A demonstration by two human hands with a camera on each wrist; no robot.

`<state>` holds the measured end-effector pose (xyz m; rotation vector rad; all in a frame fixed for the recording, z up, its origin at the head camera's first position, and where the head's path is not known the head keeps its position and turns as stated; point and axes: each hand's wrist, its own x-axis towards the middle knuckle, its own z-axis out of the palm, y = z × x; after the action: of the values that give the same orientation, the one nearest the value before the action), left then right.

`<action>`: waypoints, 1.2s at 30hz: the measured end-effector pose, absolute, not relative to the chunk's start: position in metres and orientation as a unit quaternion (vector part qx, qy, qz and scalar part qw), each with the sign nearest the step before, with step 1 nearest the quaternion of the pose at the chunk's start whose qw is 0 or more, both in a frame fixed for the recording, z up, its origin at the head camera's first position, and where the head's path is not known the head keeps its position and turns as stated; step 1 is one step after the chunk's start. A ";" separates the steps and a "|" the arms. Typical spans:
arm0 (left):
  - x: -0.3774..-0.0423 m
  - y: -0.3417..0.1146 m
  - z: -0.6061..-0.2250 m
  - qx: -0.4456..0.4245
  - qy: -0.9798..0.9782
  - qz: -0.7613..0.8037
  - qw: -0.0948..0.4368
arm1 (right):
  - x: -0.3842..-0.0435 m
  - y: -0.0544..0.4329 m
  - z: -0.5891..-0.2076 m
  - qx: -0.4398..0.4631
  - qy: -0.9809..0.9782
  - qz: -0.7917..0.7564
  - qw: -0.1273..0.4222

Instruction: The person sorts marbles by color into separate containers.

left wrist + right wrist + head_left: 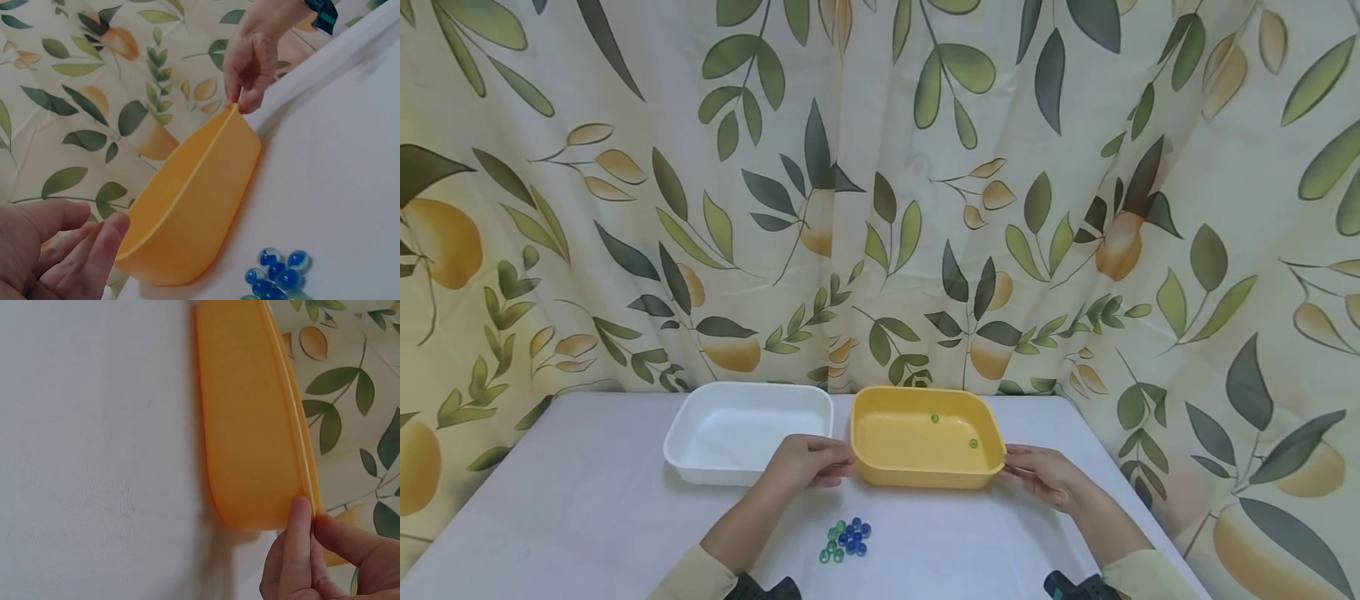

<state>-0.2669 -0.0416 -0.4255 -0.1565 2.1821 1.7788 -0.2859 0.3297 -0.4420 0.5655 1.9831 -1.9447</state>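
A yellow tray (pixel 917 478) stands on the white-covered table, with two small green marbles (pixel 973 443) inside. My right hand (pixel 1047 473) pinches its right rim between thumb and fingers, as the right wrist view shows with the fingers (pixel 299 540) against the outer wall. At the tray's left end is my left hand (pixel 808 463), its fingers fairly straight and touching the rim; the thumb (pixel 59 215) looks apart from it. In front of the tray, blue marbles (pixel 855 537) and green marbles (pixel 832 546) lie clustered on the cloth.
Left of the yellow tray stands a white tray (pixel 730 475), partly behind my left hand. A curtain (pixel 880 208) printed with leaves and fruit hangs behind the table's back edge. White cloth (pixel 587 508) covers the tabletop.
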 end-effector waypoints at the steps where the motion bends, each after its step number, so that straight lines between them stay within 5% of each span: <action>1: -0.264 -0.044 -0.426 -0.054 0.766 0.620 0.161 | -0.286 0.330 -0.442 0.196 0.689 -0.680 0.154; 36: -0.200 -0.078 -0.500 -0.040 0.816 0.550 0.171 | -0.283 0.328 -0.442 0.190 0.670 -0.701 0.154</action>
<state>-0.1999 -0.0783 -0.4998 -0.1139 2.3184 1.5627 -0.2827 0.3285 -0.4416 0.5456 1.9221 -2.0085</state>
